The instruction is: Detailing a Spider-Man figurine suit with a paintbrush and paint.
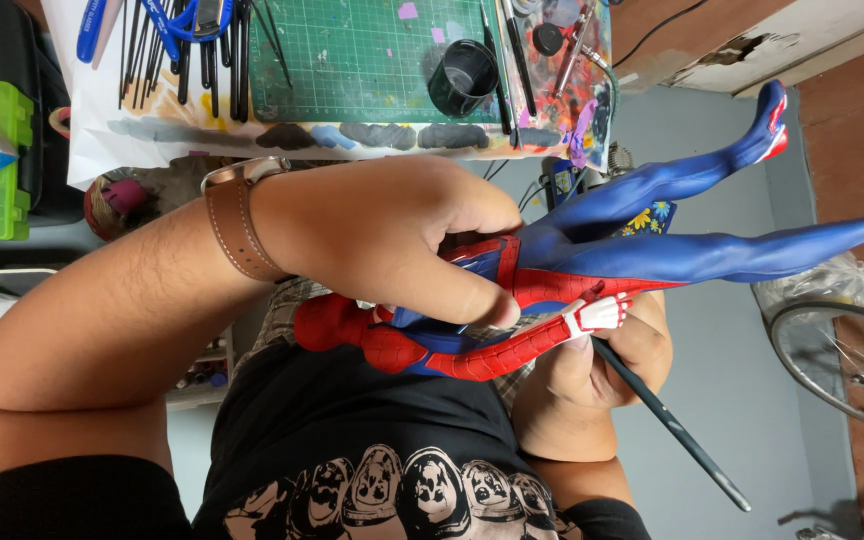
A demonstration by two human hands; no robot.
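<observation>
Red-and-blue figure (552, 290) held level above lap, clamped at torso by left hand (392, 235); right hand (592, 375) beneath, fingers closed on paintbrush (667, 420). Mid-painting, likely; steadier grip and fine brush placement needed.
</observation>
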